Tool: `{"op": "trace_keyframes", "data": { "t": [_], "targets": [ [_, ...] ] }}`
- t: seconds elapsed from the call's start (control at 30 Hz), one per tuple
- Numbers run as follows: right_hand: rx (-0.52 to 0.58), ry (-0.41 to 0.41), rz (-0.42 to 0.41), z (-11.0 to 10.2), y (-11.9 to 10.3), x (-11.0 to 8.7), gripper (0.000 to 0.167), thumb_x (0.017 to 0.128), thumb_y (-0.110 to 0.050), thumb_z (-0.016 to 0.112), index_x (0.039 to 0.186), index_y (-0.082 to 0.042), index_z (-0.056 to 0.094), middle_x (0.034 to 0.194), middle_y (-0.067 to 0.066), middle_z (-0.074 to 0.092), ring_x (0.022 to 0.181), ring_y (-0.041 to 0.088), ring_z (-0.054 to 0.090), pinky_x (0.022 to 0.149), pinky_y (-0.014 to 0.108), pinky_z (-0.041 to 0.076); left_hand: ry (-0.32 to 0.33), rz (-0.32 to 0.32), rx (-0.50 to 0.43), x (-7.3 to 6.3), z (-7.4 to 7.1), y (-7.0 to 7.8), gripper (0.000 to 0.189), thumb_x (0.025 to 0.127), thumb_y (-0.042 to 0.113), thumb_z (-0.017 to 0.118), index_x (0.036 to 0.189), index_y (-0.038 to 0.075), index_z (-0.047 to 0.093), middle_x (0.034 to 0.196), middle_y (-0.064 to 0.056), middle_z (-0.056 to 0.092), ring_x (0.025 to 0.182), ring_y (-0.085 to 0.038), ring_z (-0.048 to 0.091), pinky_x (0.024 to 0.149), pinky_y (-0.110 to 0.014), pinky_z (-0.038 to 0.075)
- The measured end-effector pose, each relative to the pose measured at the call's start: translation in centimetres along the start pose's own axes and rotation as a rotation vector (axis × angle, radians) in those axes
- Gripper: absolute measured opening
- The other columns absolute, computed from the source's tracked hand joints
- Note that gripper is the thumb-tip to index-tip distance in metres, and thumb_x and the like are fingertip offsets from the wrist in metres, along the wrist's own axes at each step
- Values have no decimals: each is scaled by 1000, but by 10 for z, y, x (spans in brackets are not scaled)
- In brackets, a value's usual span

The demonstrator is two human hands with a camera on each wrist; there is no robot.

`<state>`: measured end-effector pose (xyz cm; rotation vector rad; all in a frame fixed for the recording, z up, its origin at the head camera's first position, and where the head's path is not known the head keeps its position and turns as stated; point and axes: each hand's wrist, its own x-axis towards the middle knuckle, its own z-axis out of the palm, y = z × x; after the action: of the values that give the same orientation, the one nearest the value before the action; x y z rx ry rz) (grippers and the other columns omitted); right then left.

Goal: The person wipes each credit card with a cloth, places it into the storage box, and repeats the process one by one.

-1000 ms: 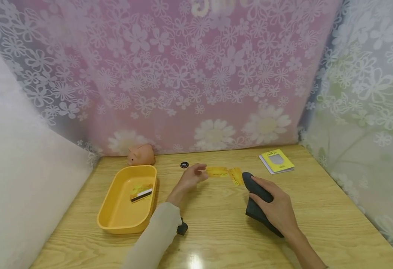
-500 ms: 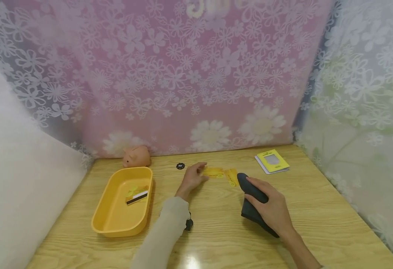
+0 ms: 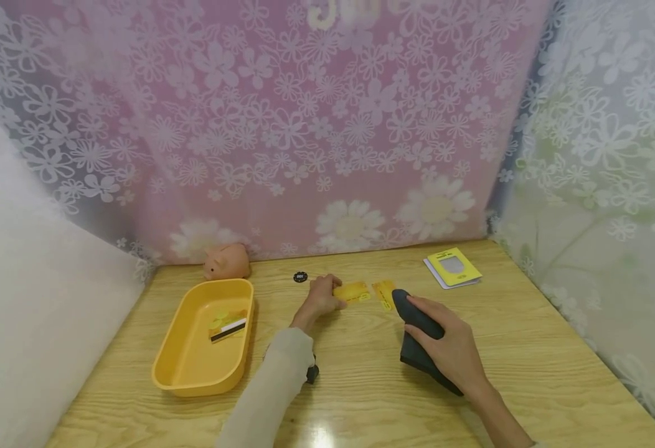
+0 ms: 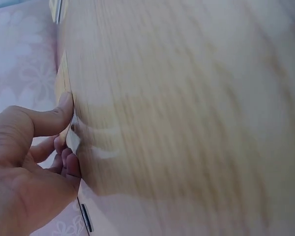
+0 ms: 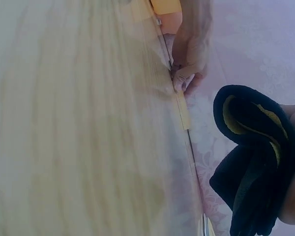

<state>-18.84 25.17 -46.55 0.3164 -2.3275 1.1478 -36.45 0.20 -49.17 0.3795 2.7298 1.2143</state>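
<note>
In the head view my left hand (image 3: 323, 295) pinches the left end of an orange-yellow card (image 3: 354, 291) low over the wooden table. In the left wrist view its thumb (image 4: 65, 105) lies along the card (image 4: 64, 81). A second orange-yellow card (image 3: 385, 292) lies just to the right, with a gap between the two. My right hand (image 3: 455, 348) grips a folded dark cloth (image 3: 424, 320), whose tip comes close to that second card. The right wrist view shows the cloth (image 5: 258, 147) folded over, yellow on its inner side.
On the left stands a yellow tray (image 3: 162, 367) holding a striped card (image 3: 228, 330) and yellow pieces. Behind it sits a pink piggy bank (image 3: 228, 261). A black poker chip (image 3: 301, 277) lies beyond my left hand, and a yellow booklet (image 3: 453, 269) at the back right.
My left fingers have closed on the left card, which has turned slightly and drawn away from the second card. The right hand still holds the cloth in about the same place.
</note>
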Motion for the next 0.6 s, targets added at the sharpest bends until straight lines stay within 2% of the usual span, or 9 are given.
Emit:
{"op": "trace_keyframes", "data": {
  "t": [0.17,0.3,0.4,0.53,0.6],
  "targets": [
    [-1,0,6,-1,-1,0,61,88,-13,85,144,-26,65,142,1,65,129,27,62,98,2,40,22,44,4,-6,-2,-1,40,88,6,83,125,4,67,113,-15,57,103,-27,47,86,-40,48],
    [-5,2,14,-1,-1,0,60,88,-14,85,143,-26,65,142,1,65,128,27,62,97,2,39,41,75,-5,-14,-7,0,42,91,3,79,131,8,67,100,-12,65,84,-21,56,68,-30,49],
    [-6,1,13,0,-1,1,60,88,-14,85,143,-27,65,142,1,65,129,27,62,97,2,39,15,74,-138,-21,-14,3,48,93,-3,74,139,6,64,100,-15,64,77,-25,68,63,-31,59],
    [8,-1,0,3,-2,2,59,89,-15,85,143,-27,65,141,0,65,128,27,62,97,3,41,-30,80,-360,-33,-22,8,51,95,-8,69,144,4,60,107,-19,56,80,-37,76,70,-43,66],
    [13,-1,-3,4,-3,3,60,89,-14,85,143,-27,65,141,-1,65,128,27,62,96,3,41,-30,99,-422,-40,-24,10,51,95,-8,70,143,6,61,109,-20,55,79,-37,77,73,-48,66]
  ]
}}
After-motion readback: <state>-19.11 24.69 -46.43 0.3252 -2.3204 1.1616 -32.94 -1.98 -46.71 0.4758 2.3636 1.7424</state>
